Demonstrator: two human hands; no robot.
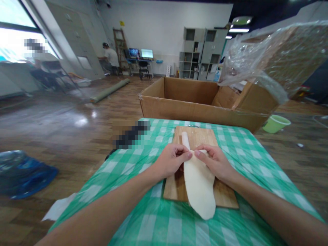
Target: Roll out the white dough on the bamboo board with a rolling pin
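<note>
A flat, pale sheet of dough hangs from my two hands, its long rounded end drooping past the near edge of the wooden cutting board. My left hand pinches its top edge at the left between thumb and fingers. Close beside it, my right hand grips the same edge, thumb on top. Behind my left fingertips, a narrow whitish stick-like piece lies on the board; whether it is dough or a tool I cannot tell. The board rests on a green-and-white checked tablecloth.
A large open cardboard box stands just beyond the table, with plastic-wrapped cardboard at its right. On the floor are a light green bucket at right and a blue plastic bag at left. Two people sit farther back at left.
</note>
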